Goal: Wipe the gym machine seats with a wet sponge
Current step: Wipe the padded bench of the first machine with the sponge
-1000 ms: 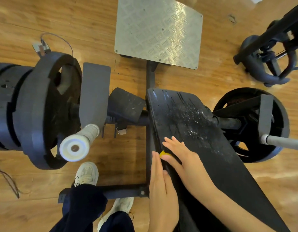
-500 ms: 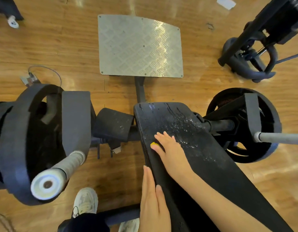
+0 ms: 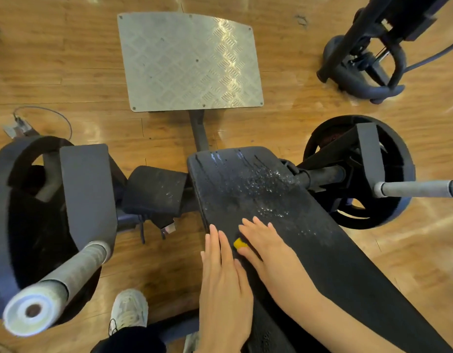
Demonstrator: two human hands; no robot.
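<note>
Can only see a tiny corner of the yellow sponge (image 3: 238, 243) poking out under the flat right hand (image 3: 267, 253), rest is totally covered.

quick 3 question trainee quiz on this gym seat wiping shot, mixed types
1. True or false: the right hand presses a yellow sponge flat on the black seat pad.
2. Water droplets sit on the pad: A) nearer the metal footplate, B) under the left hand.
3. Fill in: the left hand rests on the pad's ___ edge.

Key: 1 true; 2 A; 3 left
</note>
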